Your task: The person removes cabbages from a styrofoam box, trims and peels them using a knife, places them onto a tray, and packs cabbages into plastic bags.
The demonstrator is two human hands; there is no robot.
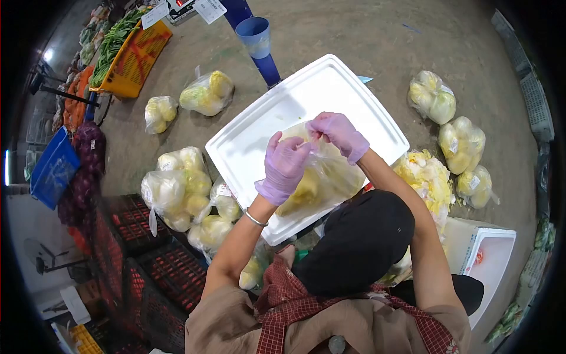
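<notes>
A clear plastic bag (335,177) with pale yellow cabbages inside lies on a white foam lid (247,133). My left hand (284,166), in a thin lilac glove, is closed with its fingertips pinching the bag's gathered top. Opposite it, my right hand (341,135), gloved the same way, also pinches the plastic at the bag's mouth. The two hands are close together above the lid. Whether the top is twisted or knotted between my fingers is too small to tell.
Bagged cabbages (177,186) lie on the floor at left, more bagged cabbages (461,144) at right. Loose yellow leaves (425,180) are heaped beside my right arm. Black crates (162,274) stand lower left; a blue post (262,59) rises behind the lid. A yellow crate (132,62) holds greens.
</notes>
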